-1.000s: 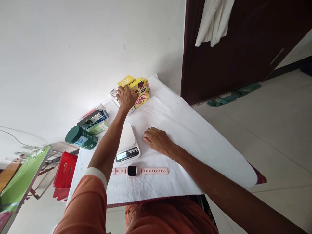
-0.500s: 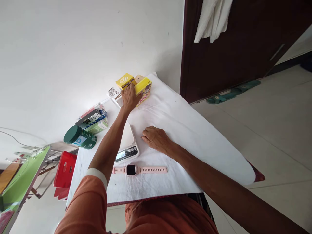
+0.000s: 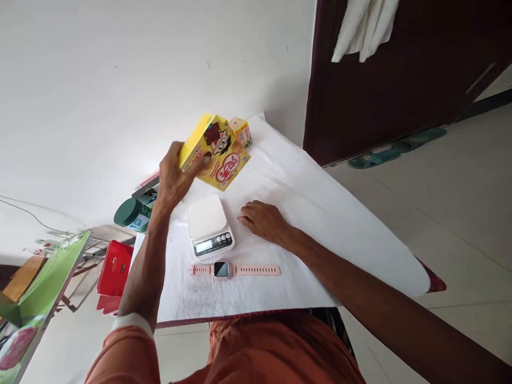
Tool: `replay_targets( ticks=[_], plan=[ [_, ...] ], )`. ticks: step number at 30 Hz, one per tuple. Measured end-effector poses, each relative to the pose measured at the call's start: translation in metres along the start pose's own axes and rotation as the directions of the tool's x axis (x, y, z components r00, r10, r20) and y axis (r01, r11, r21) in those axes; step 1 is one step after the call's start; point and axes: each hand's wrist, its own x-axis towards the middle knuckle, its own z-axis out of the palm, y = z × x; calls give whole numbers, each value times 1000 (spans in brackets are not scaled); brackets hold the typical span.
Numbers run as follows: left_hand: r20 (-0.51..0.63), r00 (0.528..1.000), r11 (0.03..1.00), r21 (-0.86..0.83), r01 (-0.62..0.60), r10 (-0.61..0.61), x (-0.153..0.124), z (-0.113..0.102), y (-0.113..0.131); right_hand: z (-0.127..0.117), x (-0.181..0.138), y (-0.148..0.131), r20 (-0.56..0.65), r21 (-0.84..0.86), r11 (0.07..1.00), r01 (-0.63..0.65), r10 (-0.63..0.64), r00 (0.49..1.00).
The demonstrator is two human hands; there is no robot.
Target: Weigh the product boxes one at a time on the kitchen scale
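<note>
**Left hand (image 3: 176, 173) holds a yellow cardboard box (image 3: 218, 154) up over the white-covered surface (image 3: 320, 229)**

The yellow cardboard box, printed with a cartoon face and red lettering, is off the surface and tilted, its printed face turned toward the camera. The left hand clamps it by one end, with the fingers curled round the edge and the thumb pressed on the printed face. The box hangs beyond that hand and just to its right, above the far part of the surface.

Below the box, nearer the person than the left hand, a white digital kitchen scale (image 3: 210, 226) with a small display stands on the surface. Just right of the scale, the right hand (image 3: 264, 220) lies palm down on the white cloth, fingers stretched out and loosely together, holding nothing. Whether it touches the scale cannot be told. Nearer the person than the right hand, a pink smartwatch with a silicone strap (image 3: 235, 270) lies flat and stretched out, just in front of the scale.

Beyond the held box, a small yellow carton (image 3: 242, 132) stands at the far end of the surface, near the wall. Left of the left wrist, a dark green round canister (image 3: 134, 213) lies on its side, with flat boxes (image 3: 148, 184) partly hidden behind the hand. Below and left of the left forearm, a red plastic stool (image 3: 114, 269) stands on the floor. Far to the right of the right hand stands a dark brown door (image 3: 400, 80) with a white cloth (image 3: 364, 26) hanging on it and green slippers (image 3: 396, 145) at its foot.
</note>
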Motion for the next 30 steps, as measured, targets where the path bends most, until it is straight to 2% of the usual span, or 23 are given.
replay_targets(
  ticks=[4, 7, 10, 14, 22, 30],
  plan=[
    [33, 991, 990, 51, 129, -131, -49, -27, -32, 3, 1, 0, -16, -15, 1000, -5, 5, 1000],
    [44, 984, 980, 105, 167, -173, -74, -33, -51, 5, 0, -1, -28, -29, 999, -16, 16, 999],
    [29, 976, 967, 147, 208, -214, -86, -33, -57, 7, -1, -1, -57, -21, 999, -26, 24, 998],
    [65, 969, 962, 153, 226, -238, -88, -34, -54, 9, -2, 0, -65, -13, 1000, -27, 26, 998],
    [96, 990, 991, 97, 97, -106, -80, -48, -50, 11, -2, 1, -76, 19, 1000, -14, 15, 997],
    [52, 999, 994, 110, -9, 3, -74, -59, -34, 11, -2, 2, -104, 36, 999, -1, 5, 995]
  ],
)
